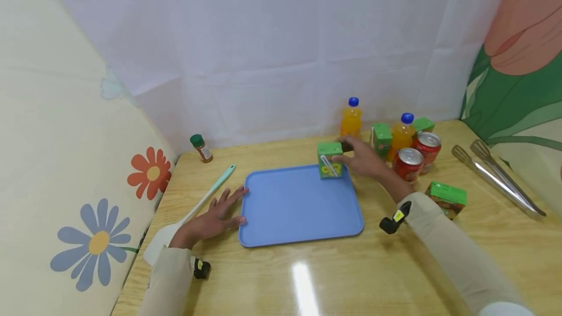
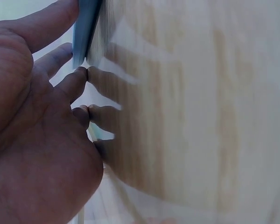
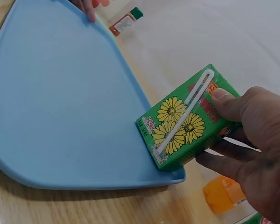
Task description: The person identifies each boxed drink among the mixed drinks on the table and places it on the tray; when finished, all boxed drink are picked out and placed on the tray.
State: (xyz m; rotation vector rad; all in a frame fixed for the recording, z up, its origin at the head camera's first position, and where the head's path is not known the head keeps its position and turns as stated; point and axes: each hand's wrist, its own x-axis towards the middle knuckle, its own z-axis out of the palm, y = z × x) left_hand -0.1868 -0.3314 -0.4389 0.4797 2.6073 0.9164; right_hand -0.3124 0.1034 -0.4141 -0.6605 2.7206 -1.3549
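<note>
A green drink carton [image 1: 329, 161] with a white straw stands at the far right corner of the blue tray [image 1: 298, 208] on the wooden desk [image 1: 263, 277]. The right hand [image 1: 362, 157] reaches in from the right, its forearm slanting across the desk, and grips the carton: the thumb presses on the straw-bearing face and the other fingers curl to the opposite side, partly hidden behind the carton. Whether the carton's base rests fully on the tray is hard to tell. The left hand [image 1: 215, 218] lies palm down, fingers spread and nearly straight, holding nothing, with forefinger and thumb at the tray's left rim.

Beside the left hand runs a spatula [image 1: 221, 179], partly covered by the wrist; a green-capped jar [image 1: 202, 148] stands beyond. To the right are two orange bottles, the farther bottle [image 1: 351, 120] with its base behind the right hand, two red cans, more green cartons, one mostly hidden, and metal tongs [image 1: 496, 182]. The desk is blurred in the left wrist view.
</note>
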